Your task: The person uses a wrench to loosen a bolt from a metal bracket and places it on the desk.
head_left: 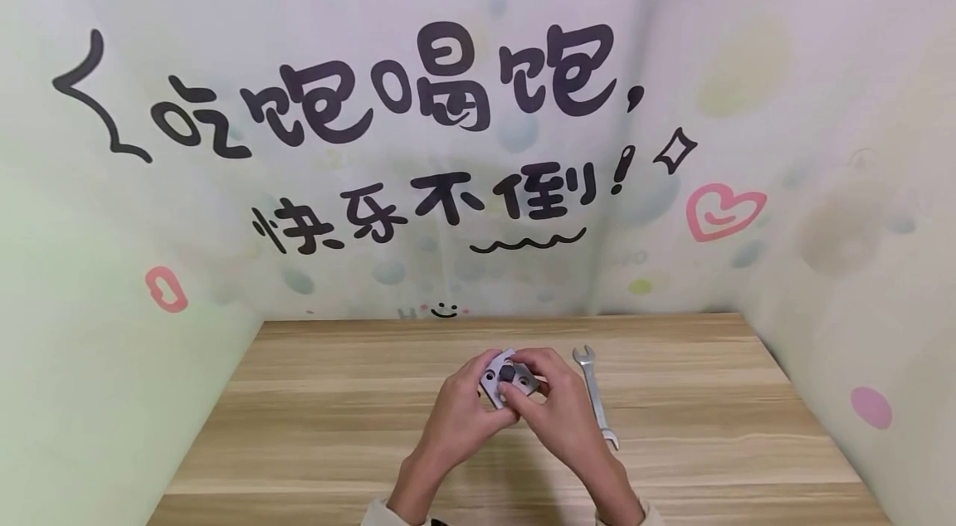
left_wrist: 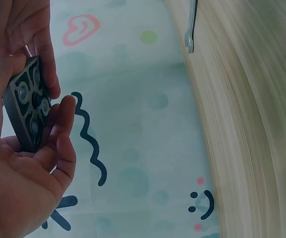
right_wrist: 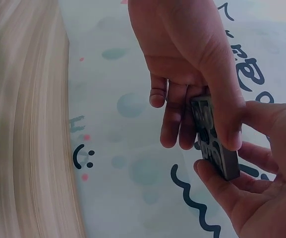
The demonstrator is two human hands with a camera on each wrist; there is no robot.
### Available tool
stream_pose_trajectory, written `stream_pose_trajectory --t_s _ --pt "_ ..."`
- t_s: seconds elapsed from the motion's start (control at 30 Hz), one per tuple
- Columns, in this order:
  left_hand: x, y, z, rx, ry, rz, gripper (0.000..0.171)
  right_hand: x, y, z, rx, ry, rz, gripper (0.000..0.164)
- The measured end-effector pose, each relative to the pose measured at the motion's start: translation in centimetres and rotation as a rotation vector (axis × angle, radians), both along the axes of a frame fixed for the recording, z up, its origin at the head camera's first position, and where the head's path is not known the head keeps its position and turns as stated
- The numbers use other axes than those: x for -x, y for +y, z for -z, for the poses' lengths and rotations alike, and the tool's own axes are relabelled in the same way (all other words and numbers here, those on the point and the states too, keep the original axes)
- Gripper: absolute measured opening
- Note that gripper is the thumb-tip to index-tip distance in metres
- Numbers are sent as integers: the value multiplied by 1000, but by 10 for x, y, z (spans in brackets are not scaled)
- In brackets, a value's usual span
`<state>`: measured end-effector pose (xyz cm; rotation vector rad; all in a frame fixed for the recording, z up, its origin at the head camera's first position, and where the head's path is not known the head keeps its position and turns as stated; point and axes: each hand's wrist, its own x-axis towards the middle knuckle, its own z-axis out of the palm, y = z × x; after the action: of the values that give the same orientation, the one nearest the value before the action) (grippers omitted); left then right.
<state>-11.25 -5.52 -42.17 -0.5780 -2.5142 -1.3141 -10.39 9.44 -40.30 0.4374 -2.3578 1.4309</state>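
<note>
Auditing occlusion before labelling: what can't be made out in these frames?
- Metal block, head view: edges partly covered by the left hand and right hand.
- Dark knob, head view: partly covered by the right thumb; its exact shape is unclear.
- Wrench, left wrist view: cut off by the top edge. Any size marking, head view: too small.
- Sleeves, head view: cut off by the bottom edge.

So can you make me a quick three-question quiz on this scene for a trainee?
1. True or false: the wrench rests on the table.
2. What do the left hand and the right hand both hold? A) a cup B) a square block C) a pencil
3. Fill in the blank: the wrench lies nearer the ___ hand.

Key: 1 true; 2 B; 3 right.
</note>
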Motion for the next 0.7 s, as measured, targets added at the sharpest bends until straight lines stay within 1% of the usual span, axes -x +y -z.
stream_pose_trajectory --t_s 0.13,0.27,0.4,0.63,0.7 --pt "-1 0 -1 7 9 -3 58 0 -2 0 -16 5 60 29" --pt "-1 0 -2 13 -8 4 58 0 -4 1 -16 19 88 24" --pt "-1 0 -2 10 -28 8 58 1 -5 2 -21 41 89 19" --pt "0 0 -2 11 -23 5 58 1 -5 3 -31 50 89 18" --pt "0 -1 -2 10 -22 8 58 1 -5 3 -25 48 78 19"
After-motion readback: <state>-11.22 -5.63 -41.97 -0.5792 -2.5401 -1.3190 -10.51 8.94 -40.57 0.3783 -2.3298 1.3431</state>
